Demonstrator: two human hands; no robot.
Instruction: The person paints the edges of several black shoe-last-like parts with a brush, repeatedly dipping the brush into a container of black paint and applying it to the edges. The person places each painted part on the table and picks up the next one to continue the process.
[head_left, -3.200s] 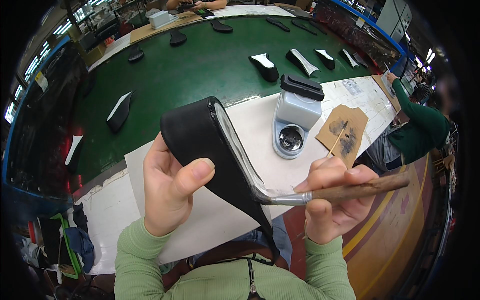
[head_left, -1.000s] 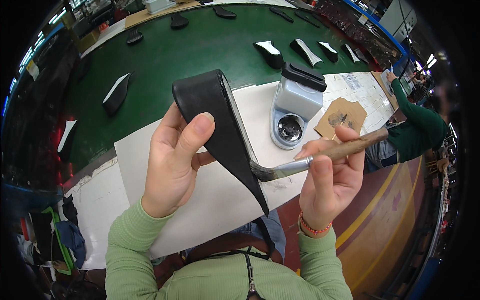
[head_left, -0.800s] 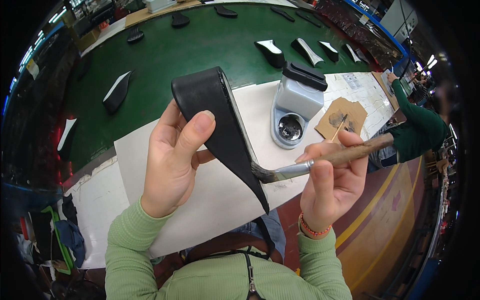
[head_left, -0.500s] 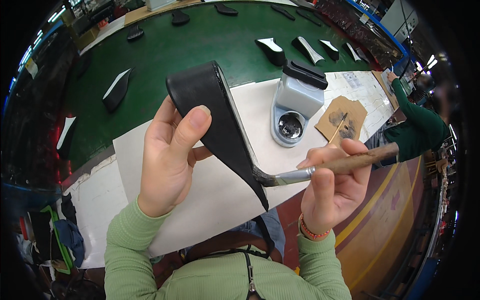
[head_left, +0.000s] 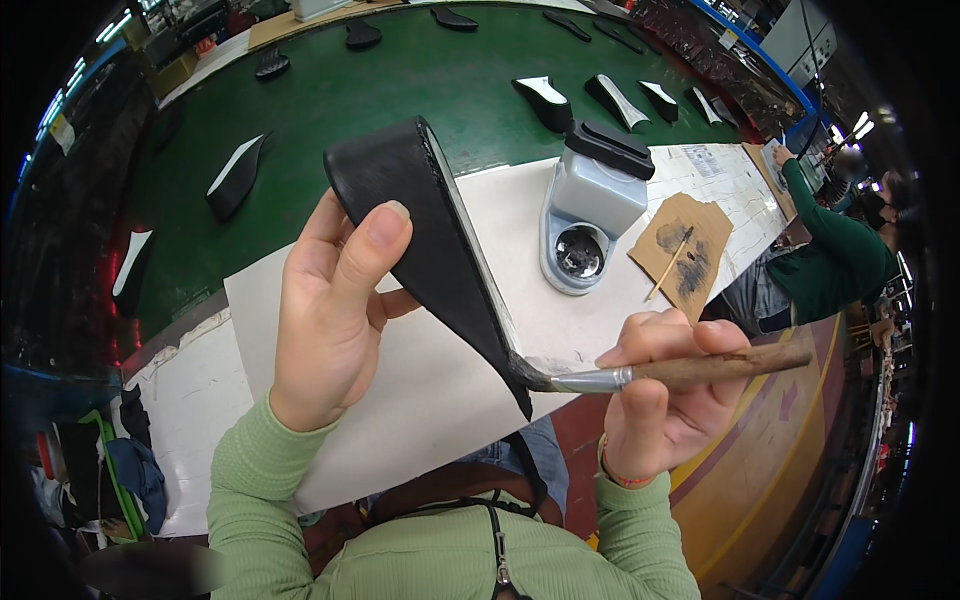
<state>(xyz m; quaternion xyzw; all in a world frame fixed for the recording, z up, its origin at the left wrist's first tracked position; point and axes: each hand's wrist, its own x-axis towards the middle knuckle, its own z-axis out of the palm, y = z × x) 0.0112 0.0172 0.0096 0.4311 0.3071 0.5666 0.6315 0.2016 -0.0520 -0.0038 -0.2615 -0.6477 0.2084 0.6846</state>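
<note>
My left hand (head_left: 330, 310) is wrapped round the thick end of a black wedge shoe sole (head_left: 420, 230), thumb on its side. The wedge is tilted, its thin end pointing down toward me, with a pale strip along its right edge. My right hand (head_left: 675, 410) grips a paintbrush (head_left: 690, 372) with a wooden handle and a metal ferrule. Dark bristles touch the wedge's edge near the thin tip. Beyond the brush stands a whitish plastic dispenser (head_left: 605, 195) with a black lid; dark liquid sits in its front cup (head_left: 580, 252).
Stained cardboard (head_left: 690, 240) with a thin stick (head_left: 672, 262) on it lies right of the dispenser. White paper (head_left: 400, 420) covers the table before me. More wedges (head_left: 236, 178) are spread over the green surface (head_left: 330, 90) beyond. A person in green (head_left: 830, 240) works at the right.
The brush has slid slightly down the edge toward the wedge's thin tip, its handle now more level. The wedge and my left hand have shifted a little left.
</note>
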